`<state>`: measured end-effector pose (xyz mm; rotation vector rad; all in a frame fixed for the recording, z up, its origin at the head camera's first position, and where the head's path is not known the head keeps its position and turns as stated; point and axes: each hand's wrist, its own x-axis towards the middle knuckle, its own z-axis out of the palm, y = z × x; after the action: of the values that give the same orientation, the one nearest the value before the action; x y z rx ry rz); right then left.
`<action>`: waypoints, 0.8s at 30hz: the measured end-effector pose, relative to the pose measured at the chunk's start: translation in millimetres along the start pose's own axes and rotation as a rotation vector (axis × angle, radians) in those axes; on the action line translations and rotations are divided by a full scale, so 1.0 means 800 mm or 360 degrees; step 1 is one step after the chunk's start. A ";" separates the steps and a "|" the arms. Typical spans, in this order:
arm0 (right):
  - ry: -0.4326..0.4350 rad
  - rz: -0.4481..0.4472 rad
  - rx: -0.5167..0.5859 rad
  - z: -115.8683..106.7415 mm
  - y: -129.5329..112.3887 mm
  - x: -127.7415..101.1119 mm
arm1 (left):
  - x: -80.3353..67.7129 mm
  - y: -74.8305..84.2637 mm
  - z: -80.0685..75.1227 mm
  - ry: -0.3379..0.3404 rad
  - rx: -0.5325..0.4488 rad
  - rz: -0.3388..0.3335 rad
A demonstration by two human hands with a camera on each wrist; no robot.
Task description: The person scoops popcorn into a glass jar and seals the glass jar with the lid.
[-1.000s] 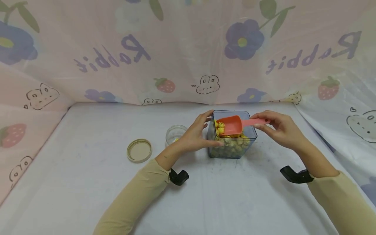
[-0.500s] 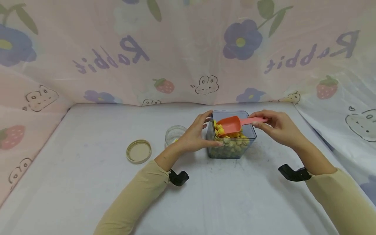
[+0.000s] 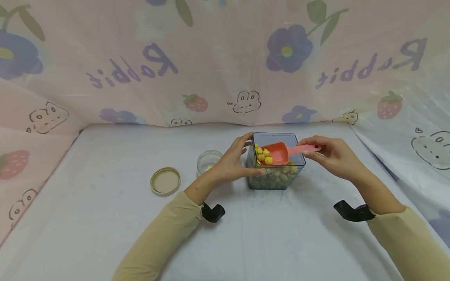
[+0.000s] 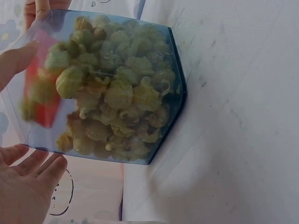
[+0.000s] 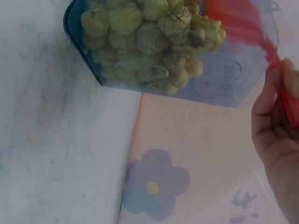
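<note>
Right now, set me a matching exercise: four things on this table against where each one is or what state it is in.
Things:
1. scoop
2. square container
3. lid
4. small jar

States:
A. lying flat at far left
B. held by the right hand, carrying popcorn
C. steadied by the left hand, partly full
D. open, behind the left hand

Pairs: 1-B, 2-C, 3-A, 4-D
</note>
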<state>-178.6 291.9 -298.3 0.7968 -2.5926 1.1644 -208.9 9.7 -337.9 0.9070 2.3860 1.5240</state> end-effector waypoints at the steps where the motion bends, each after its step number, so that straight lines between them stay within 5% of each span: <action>1: -0.0018 -0.0020 0.0015 0.001 -0.001 0.000 | 0.000 0.000 0.000 0.0004 0.0000 0.0006; 8: -0.0052 -0.0001 -0.0034 0.007 -0.003 0.010 | 0.000 0.000 0.000 0.0000 0.0006 0.0014; 24: 0.0059 0.0316 0.0424 0.003 0.011 -0.006 | 0.000 -0.002 -0.001 -0.0009 -0.0006 -0.0014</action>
<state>-179.5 296.7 -307.0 0.5655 -2.5658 1.5904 -209.3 8.7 -339.0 0.8977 2.3796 1.5204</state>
